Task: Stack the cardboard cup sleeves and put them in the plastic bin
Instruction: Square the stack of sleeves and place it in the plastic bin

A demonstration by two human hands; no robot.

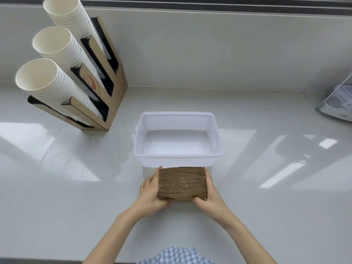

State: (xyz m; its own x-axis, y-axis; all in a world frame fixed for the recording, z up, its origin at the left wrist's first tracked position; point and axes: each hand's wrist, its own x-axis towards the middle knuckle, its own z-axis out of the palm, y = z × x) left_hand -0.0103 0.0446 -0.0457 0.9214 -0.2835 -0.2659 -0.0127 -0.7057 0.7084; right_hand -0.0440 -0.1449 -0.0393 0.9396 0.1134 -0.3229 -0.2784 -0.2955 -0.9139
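A thick stack of brown corrugated cardboard cup sleeves (182,181) stands on edge just in front of the near wall of the plastic bin (216,138). My left hand (152,193) presses the stack's left end and my right hand (209,195) presses its right end, thumbs on the near face. The translucent white bin sits on the counter with nothing inside it. Whether the stack rests on the counter or is lifted slightly, I cannot tell.
A cardboard cup holder (116,92) with three slanted stacks of white paper cups (57,88) stands at the back left. A metal and plastic object (337,103) sits at the right edge. The white counter (66,178) meets a wall behind the bin.
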